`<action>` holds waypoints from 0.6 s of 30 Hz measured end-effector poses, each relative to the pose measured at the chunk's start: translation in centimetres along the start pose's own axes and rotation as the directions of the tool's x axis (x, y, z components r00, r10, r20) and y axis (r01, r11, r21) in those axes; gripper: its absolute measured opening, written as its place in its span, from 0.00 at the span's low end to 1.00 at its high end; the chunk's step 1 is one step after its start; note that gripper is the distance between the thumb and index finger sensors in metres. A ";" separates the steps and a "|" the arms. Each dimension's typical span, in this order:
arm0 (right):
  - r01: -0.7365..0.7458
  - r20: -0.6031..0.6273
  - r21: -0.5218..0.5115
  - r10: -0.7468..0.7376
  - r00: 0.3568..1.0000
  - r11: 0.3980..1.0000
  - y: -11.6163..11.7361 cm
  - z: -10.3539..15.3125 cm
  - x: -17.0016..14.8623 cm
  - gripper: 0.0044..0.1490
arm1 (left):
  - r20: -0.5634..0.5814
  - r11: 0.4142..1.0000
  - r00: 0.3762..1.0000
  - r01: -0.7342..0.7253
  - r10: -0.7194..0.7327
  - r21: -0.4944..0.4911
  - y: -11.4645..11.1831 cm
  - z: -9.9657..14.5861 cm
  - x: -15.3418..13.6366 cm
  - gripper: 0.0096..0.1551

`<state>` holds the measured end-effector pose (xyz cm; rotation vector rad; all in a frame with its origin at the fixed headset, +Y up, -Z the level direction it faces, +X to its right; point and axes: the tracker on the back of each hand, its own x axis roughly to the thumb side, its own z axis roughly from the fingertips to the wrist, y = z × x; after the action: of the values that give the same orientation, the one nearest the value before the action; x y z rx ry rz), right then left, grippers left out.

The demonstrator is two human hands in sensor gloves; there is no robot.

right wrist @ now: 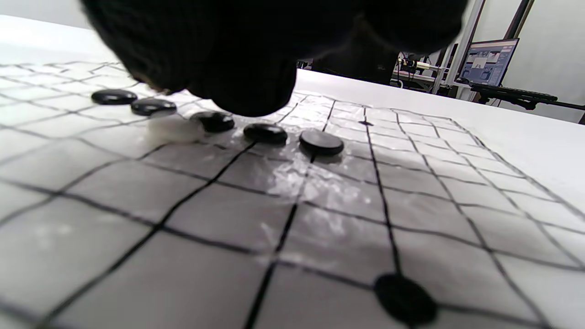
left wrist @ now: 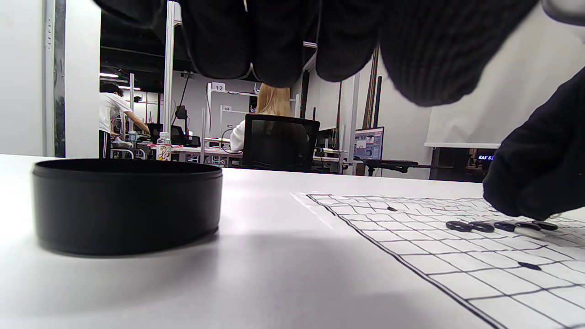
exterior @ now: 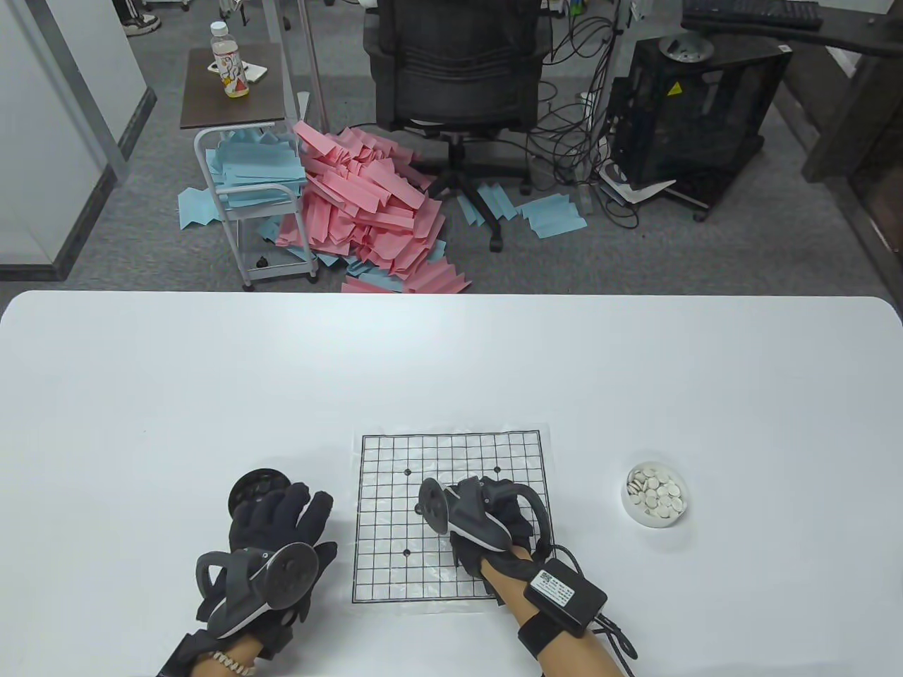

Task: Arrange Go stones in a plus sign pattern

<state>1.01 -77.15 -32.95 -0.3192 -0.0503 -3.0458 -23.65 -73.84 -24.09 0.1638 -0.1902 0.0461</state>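
The right hand hangs low over the middle of the Go board, fingers bunched downward. In the right wrist view its dark fingertips sit just above a row of black stones that runs across the grid. One white stone lies in that row, right under the fingertips; whether they touch it or pinch it cannot be told, since the glove hides the contact. From the left wrist view the same hand shows as a dark mass over the stones, with the white stone at its lower edge.

Off to the right of this hand, well apart on the white table, stands a white bowl full of white stones.

The left hand lies to the left of the board, fingers spread loosely and holding nothing that can be seen. Just beyond its fingertips stands a low black bowl, partly covered by the hand in the table view.
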 end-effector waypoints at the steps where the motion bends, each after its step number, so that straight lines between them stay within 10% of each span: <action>1: 0.008 -0.003 -0.004 -0.008 1.000 1.000 -0.2 0.0 -0.2 0.26 | 0.000 1.000 1.000 0.000 0.000 -0.001 0.0 0.0 0.0 0.42; 18: -0.112 -0.336 -0.038 0.093 0.937 0.993 -5.5 2.1 -16.1 0.31 | -0.005 1.000 1.000 -0.006 0.006 -0.005 0.0 0.0 0.0 0.42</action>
<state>16.70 -70.39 -34.39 0.1892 0.0712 -2.9538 -23.65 -73.87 -24.14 0.1584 -0.1857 0.0522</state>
